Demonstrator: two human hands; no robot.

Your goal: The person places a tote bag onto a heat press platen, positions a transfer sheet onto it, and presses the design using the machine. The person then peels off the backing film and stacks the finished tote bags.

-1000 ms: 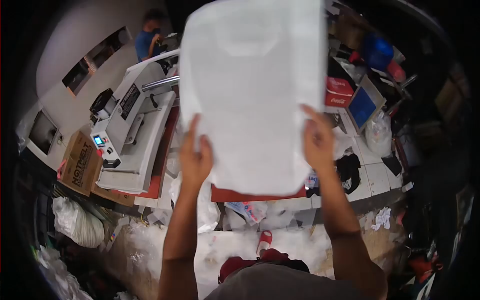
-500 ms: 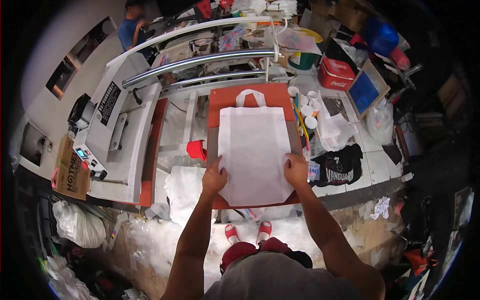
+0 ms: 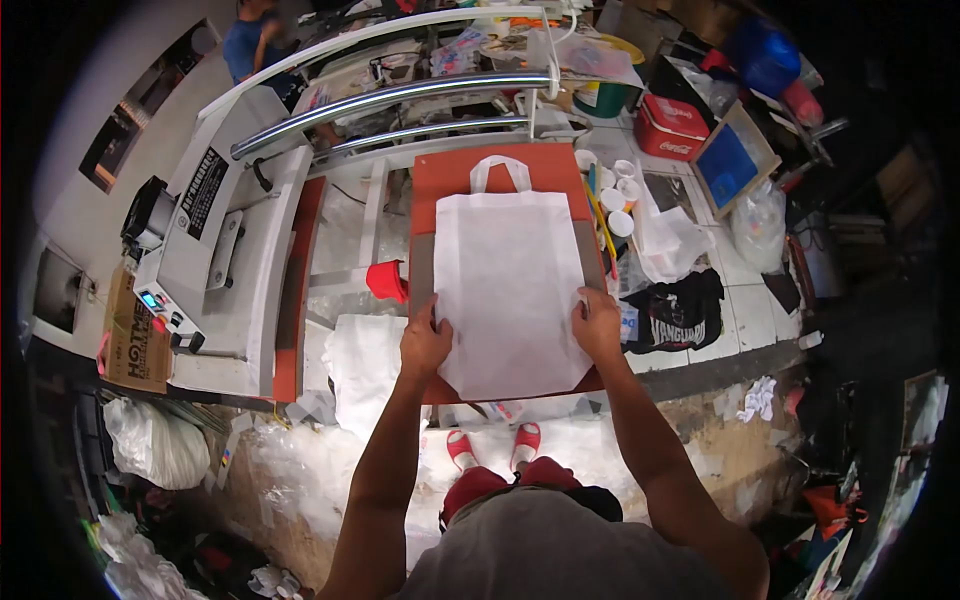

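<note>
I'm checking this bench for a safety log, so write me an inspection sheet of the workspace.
Surface: red board, mostly covered by the bag.
Handled item: white bag, laid flat, handle at the far end.
Clutter: white cups and black printed cloth right of the board; red container left.
Hands: left hand and right hand at the bag's opposite side edges; grip unclear.
Cables: thin white cord by the far rail; connection not visible.
Surroundings: press machine left, display lit; person in blue beyond.
Spills: nothing seen.
</note>
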